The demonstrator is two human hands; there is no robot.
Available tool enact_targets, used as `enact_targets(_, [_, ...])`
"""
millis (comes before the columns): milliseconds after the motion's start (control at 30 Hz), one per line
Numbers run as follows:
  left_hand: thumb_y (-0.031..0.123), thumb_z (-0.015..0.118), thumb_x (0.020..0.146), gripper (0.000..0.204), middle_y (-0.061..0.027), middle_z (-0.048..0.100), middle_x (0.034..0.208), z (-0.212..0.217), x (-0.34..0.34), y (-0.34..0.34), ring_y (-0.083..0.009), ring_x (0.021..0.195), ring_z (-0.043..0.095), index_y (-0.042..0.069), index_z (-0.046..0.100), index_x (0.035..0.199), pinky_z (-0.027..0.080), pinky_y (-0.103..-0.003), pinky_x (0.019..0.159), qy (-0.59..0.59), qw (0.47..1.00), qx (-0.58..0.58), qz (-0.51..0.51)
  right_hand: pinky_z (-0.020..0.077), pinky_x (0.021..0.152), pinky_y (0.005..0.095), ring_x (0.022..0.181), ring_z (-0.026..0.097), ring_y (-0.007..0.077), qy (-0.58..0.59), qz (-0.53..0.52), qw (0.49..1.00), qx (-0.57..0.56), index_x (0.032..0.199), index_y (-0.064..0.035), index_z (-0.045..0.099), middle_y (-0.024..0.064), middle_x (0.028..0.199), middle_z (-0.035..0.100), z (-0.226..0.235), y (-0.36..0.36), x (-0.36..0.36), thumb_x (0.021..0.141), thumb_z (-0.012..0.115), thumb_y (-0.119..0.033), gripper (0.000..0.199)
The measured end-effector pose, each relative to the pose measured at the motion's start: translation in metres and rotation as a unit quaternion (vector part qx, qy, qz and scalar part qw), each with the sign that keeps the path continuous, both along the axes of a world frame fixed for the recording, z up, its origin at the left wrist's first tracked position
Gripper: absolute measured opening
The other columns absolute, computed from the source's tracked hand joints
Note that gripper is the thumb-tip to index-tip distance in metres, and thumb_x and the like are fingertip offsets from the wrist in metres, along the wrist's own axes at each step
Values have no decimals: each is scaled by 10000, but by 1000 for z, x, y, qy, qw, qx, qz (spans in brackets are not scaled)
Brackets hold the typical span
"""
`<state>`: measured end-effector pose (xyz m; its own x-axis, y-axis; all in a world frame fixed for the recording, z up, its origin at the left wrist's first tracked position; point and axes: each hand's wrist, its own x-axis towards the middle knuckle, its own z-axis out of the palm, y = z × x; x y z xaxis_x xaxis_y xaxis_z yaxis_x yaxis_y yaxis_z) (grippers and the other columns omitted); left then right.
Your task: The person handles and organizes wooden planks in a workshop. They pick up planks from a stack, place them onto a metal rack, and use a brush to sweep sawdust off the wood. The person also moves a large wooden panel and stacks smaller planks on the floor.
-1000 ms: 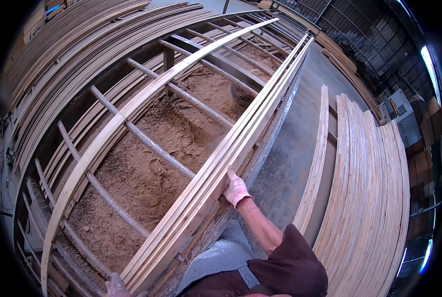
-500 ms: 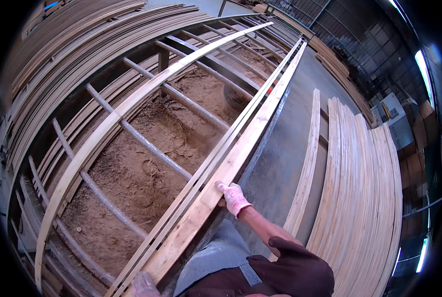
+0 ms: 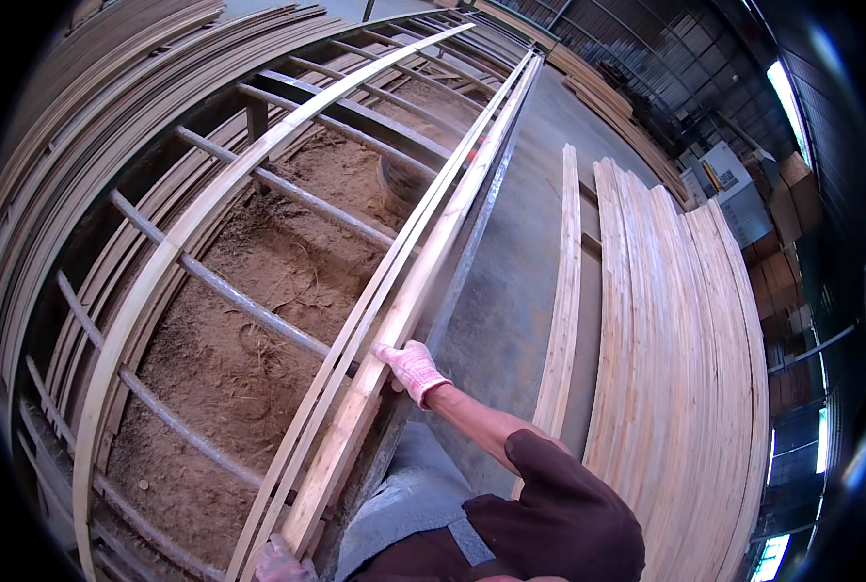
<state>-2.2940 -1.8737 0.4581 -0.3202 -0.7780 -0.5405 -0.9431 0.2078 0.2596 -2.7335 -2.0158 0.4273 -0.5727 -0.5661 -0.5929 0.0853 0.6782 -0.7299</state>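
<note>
A long pale wooden board (image 3: 360, 412) lies along the near right side of a metal roller rack, running away from me. My right hand (image 3: 411, 369), in a pink and white knit glove, grips its right edge, with the thumb side over the top. Low in the view, my left hand (image 3: 283, 565), also gloved, is closed around the near end of the same board; the lower edge cuts off part of it. Just left of the board, thin wooden strips (image 3: 307, 427) run alongside it. Farther left, another long strip (image 3: 166, 254) lies across the rollers.
Metal rollers (image 3: 258, 315) span the rack above brown sawdust (image 3: 244, 373). Long boards are piled at the far left (image 3: 94, 136). On the right, a wide stack of boards (image 3: 675, 378) lies beyond a single separate board (image 3: 561, 301). Cartons (image 3: 734, 194) stand farther back.
The board has tipped toward its edge, so its upper face looks narrower. Both hands stay on it. The whole view has shifted, with the rack and stacks now farther left.
</note>
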Motion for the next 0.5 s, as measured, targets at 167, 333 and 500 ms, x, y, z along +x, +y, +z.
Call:
enact_targets(167, [362,691,902,724,-267,658,1161,-34,21,5,-446,1043,647,31,450,1499,531,-535,889,90,994,-62,-18,557,592,405,697,688,228,-64,101,993,4,1072,20,678,126,866,712,13,8,-31,927,757,-358,412])
enact_targets(333, [388,703,882,664,-195,710,1016,-50,23,15,-385,923,697,37,544,1422,559,-497,815,56,996,-63,-7,531,967,417,1096,686,352,351,404,841,-81,1225,-35,686,145,1112,733,76,18,-2,877,712,-327,455])
enact_targets(500, [393,727,855,566,-182,712,981,-59,4,20,-362,921,712,39,619,1284,566,-484,776,62,986,-152,-2,447,1030,494,1163,652,294,501,675,541,-29,1181,-99,704,98,1187,705,57,0,11,791,768,-321,454])
